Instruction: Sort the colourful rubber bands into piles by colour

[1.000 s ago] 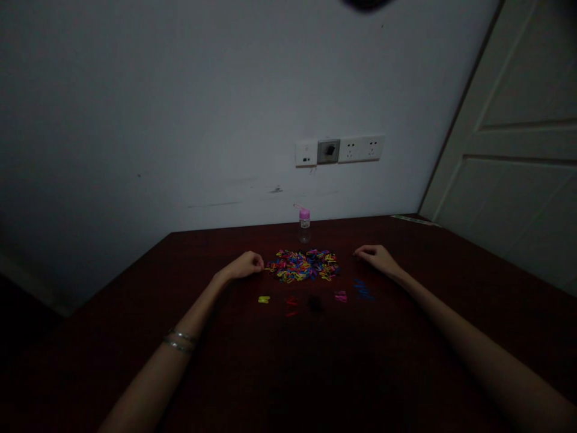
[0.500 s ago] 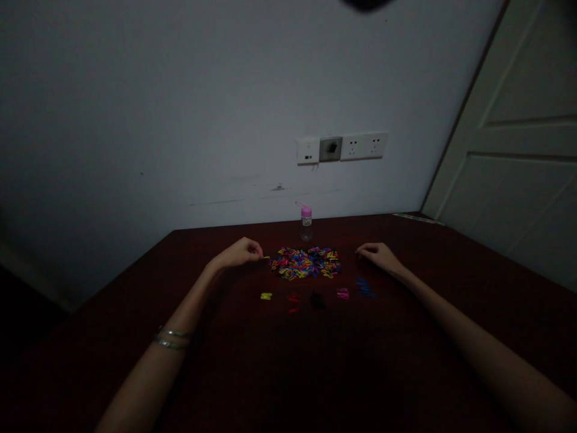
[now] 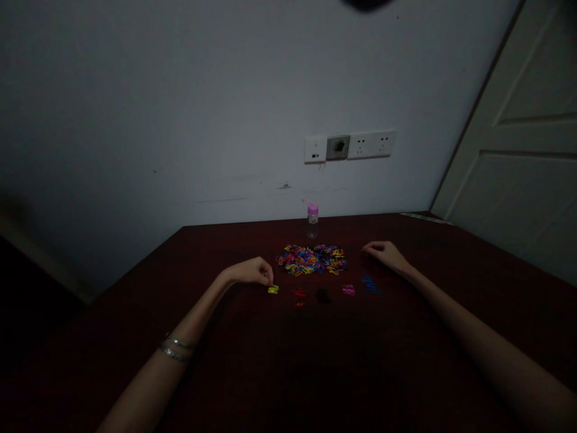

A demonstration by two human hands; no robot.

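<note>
A heap of small colourful pieces (image 3: 312, 260) lies on a dark red table (image 3: 315, 367). In front of it sit small sorted groups: yellow (image 3: 273, 289), red (image 3: 299, 296), black (image 3: 323, 294), pink (image 3: 348, 290) and blue (image 3: 370, 284). My left hand (image 3: 250, 272) is curled, its pinched fingertips down at the yellow group. My right hand (image 3: 385, 252) rests on the table just right of the heap, fingers bent under, with nothing seen in it.
A small clear bottle with a pink cap (image 3: 312, 212) stands behind the heap by the wall. Wall sockets (image 3: 349, 147) are above it and a white door (image 3: 518, 150) is at the right. Two bangles (image 3: 177, 347) ring my left wrist. The room is dim.
My left hand picked a yellow piece from the heap's left edge and brought it toward me, down to the yellow group. My right hand stayed put. The view shifted slightly left.
</note>
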